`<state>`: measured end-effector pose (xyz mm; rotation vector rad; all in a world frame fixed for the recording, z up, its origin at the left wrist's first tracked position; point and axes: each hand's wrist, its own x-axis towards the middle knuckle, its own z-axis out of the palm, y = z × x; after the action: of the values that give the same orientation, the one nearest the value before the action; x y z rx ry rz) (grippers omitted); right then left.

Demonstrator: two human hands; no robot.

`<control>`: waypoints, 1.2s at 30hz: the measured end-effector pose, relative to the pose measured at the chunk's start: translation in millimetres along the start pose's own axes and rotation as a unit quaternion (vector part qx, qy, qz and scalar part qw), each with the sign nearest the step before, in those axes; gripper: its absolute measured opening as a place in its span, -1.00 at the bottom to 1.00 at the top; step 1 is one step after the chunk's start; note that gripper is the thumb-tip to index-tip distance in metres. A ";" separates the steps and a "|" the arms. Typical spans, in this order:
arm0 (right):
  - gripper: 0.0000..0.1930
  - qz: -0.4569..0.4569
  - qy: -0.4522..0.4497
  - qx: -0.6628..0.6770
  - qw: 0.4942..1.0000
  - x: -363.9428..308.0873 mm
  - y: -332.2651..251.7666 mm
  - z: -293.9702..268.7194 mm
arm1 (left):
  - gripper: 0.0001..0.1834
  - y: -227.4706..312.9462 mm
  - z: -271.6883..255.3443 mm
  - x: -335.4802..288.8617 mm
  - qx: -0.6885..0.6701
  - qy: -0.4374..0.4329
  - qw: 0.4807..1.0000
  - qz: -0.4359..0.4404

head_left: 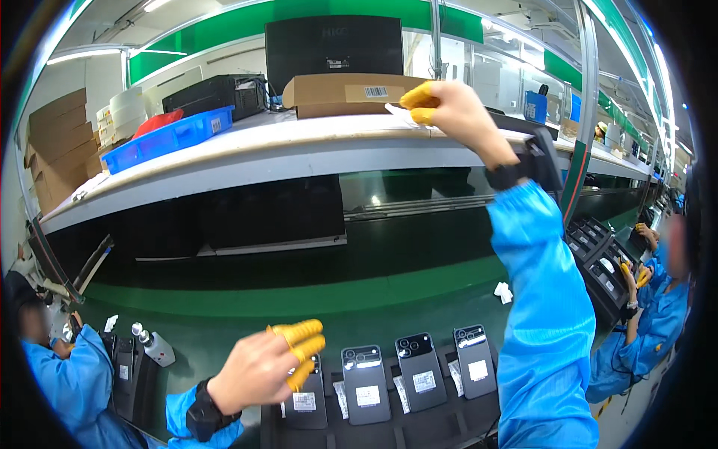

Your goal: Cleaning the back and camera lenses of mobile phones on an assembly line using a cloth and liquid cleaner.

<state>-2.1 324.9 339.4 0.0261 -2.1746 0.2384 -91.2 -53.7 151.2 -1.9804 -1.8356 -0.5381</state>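
My right hand [452, 112] is raised to the shelf, its yellow-capped finger and thumb closed on a thin white wipe [398, 111] that looks like cloth or tissue. Below, my left hand [262, 367] hovers over the leftmost smartphone [307, 408] with its yellow-capped fingers apart, covering part of it. No object shows in that hand. Three more dark smartphones, [366, 385] [421, 373] [476, 363], lie back-up in a row in a black tray [407, 434]. White labels are on their backs, and narrow white strips lie beside them.
On the shelf [262, 153] stand a cardboard box [336, 93], a blue bin [168, 142] and a monitor [333, 52]. A crumpled white wipe [503, 292] lies on the green bench, with a white bottle [157, 346] at left. Co-workers in blue [651, 322] sit on both sides.
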 end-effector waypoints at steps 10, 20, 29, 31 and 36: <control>-0.59 0.381 -0.046 0.713 0.586 -257.3 -67.8 20.1 | -0.50 23.2 48.0 73.1 -0.317 0.062 0.940 -0.108; -0.49 0.380 -0.004 0.788 0.484 -330.4 -86.1 23.2 | -0.77 79.1 89.6 108.4 -0.627 -0.066 0.757 -0.172; -0.50 0.293 0.019 0.731 0.616 -332.7 -104.4 20.8 | -0.80 111.9 90.4 115.6 -0.575 0.003 0.808 -0.127; -0.58 0.316 0.055 0.742 0.589 -337.4 -101.0 26.8 | -0.73 113.6 95.4 114.7 -0.597 0.003 0.793 -0.121; -0.69 0.326 0.148 0.580 0.732 -351.9 -40.6 -26.3 | -0.53 91.4 86.8 104.6 -0.418 0.036 0.905 -0.065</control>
<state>227.0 265.1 74.7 -0.0697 -1.3113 1.8326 8.9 74.2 130.0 -2.2669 -1.8621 -1.6400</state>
